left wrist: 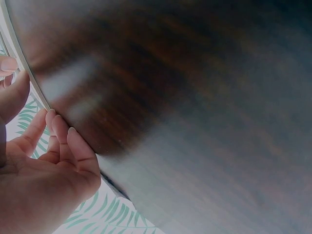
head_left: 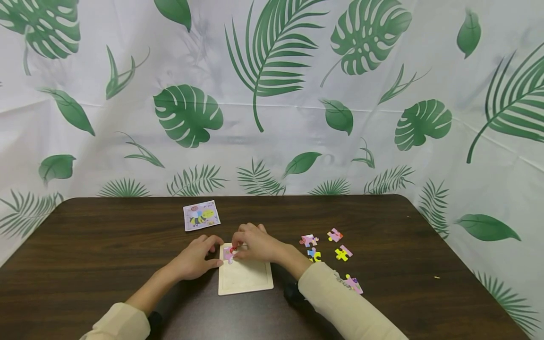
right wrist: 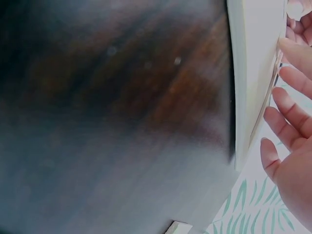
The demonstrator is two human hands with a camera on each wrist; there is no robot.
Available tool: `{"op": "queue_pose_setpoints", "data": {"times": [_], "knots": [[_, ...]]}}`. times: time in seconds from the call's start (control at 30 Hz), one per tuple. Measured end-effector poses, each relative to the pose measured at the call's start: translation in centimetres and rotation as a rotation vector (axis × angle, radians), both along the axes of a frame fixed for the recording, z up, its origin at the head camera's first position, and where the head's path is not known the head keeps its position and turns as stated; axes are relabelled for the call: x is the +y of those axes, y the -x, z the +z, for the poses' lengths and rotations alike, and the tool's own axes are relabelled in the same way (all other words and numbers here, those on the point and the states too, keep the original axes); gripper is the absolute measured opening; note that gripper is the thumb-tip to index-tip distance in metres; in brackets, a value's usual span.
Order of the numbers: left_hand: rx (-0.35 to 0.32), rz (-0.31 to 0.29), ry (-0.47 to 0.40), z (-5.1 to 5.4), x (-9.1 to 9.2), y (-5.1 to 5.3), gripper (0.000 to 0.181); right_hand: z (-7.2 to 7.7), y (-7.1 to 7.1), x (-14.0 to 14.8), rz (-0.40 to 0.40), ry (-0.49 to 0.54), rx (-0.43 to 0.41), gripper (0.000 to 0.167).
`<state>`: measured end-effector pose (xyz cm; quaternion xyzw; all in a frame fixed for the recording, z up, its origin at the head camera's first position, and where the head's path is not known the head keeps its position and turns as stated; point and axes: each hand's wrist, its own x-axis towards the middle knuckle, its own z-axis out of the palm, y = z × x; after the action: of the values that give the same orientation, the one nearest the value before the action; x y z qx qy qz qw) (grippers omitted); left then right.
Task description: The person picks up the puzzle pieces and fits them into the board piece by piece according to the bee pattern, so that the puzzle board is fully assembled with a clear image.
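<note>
Fingers point(head_left: 214, 240) spread, left hand point(head_left: 196, 258) touches a board point(head_left: 246, 279); right hand point(head_left: 258, 243) pinches a puzzle piece point(head_left: 231, 252).

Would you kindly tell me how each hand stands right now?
Left hand: open, touching the pale board.
Right hand: at a puzzle piece; whether it grips it cannot be told.

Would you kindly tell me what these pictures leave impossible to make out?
Head view: the right hand hides the upper right corner of the puzzle board.
Head view: the right sleeve covers part of the nearest loose piece.
Head view: fine print on the card is too small.
Left wrist view: the tabletop is blurred.
</note>
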<state>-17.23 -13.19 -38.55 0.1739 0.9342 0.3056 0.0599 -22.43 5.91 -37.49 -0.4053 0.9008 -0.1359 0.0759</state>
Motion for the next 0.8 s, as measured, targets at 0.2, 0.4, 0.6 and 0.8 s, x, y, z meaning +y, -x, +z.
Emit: {"op": "queue_pose_setpoints", "data": {"times": [0.2, 0.4, 0.6, 0.8], "knots": [[-0.003, 0.000, 0.000, 0.00, 0.01, -0.04, 0.034, -0.09, -0.01, 0.09, 0.011, 0.010, 0.012, 0.014], [-0.001, -0.003, -0.004, -0.01, -0.01, -0.03, 0.034, -0.16, 0.03, 0.11, 0.011, 0.012, 0.011, 0.015], [-0.011, -0.001, 0.000, 0.04, 0.03, -0.05, 0.035, -0.28, 0.15, 0.22, 0.000, 0.022, -0.007, 0.018], [-0.016, -0.004, 0.003, 0.16, 0.03, -0.06, 0.035, -0.09, 0.18, 0.67, 0.008, 0.065, -0.029, 0.023]]}}
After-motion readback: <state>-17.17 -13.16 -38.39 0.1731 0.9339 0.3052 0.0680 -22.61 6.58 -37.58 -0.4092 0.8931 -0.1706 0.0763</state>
